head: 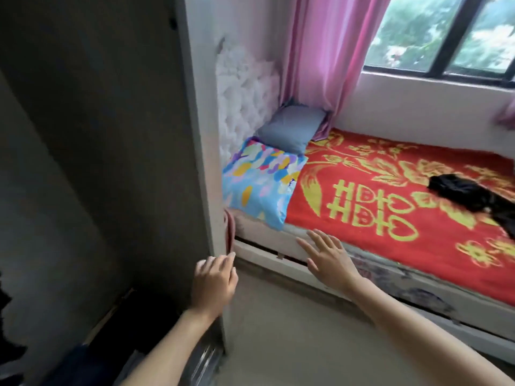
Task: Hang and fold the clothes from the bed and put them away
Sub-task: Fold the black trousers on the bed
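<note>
Head view: single view, slightly blurred.

Black garment (pixel 471 196) lies crumpled on the red blanket (pixel 370 240) of the bed (pixel 259 245), at the far right and well apart from both hands. No other loose clothes show on the visible part of the bed. Patterned pillow (pixel 262 188) and grey pillow (pixel 292 126) sit at the left end, below the pink curtain (pixel 320 51). Dark wardrobe panel (pixel 111 135) fills the left side.

Left hand (pixel 213 280): fingers loosely bent, grip holding nothing, at the panel's near edge. Cannot tell whether it touches.

Right hand (pixel 328 257): fingers straight and spread, grip apart and empty, in front of the bed's near side.

Judgement: the step in hand is fetching the next garment. The task looks well along, with one piece in sight.

To do it well:
- Move right before reaching, so as not to stretch across the bed.
- Take the garment by a firm edge (collar or waistband; type not readable).
- Lift it clear and shake it flat, then choose hanger or fold.

Risk: the blanket gets dragged along.
</note>
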Demonstrator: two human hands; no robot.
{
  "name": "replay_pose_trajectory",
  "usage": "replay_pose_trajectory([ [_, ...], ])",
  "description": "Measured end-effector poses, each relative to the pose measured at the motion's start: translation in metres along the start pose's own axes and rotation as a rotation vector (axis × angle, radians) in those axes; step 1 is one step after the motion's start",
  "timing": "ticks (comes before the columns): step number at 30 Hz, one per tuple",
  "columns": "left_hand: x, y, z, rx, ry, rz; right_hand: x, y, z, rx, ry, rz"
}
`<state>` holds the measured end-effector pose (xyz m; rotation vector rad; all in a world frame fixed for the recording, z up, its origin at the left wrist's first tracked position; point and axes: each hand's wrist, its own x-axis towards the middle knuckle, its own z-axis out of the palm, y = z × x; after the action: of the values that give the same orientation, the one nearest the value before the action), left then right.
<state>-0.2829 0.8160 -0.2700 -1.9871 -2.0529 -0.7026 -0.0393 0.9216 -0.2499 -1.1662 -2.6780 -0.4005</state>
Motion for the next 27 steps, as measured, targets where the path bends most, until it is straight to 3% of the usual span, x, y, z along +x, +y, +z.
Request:
replay_pose_trajectory([
  [5, 0.061, 0.113, 0.013, -0.099, -0.020, 0.191, -0.087, 0.104, -0.033, -0.084, -0.022, 0.251],
  [15, 0.118, 0.340, 0.071, -0.216, -0.113, 0.370, -0.266, 0.256, -0.093, -0.243, 0.186, 0.533],
  [20, 0.128, 0.396, 0.111, -0.122, -0.278, 0.343, -0.321, 0.292, -0.097, -0.244, 0.238, 0.681],
  [27, 0.151, 0.443, 0.141, -0.157, -0.300, 0.405, -0.345, 0.328, -0.081, -0.258, 0.180, 0.778],
])
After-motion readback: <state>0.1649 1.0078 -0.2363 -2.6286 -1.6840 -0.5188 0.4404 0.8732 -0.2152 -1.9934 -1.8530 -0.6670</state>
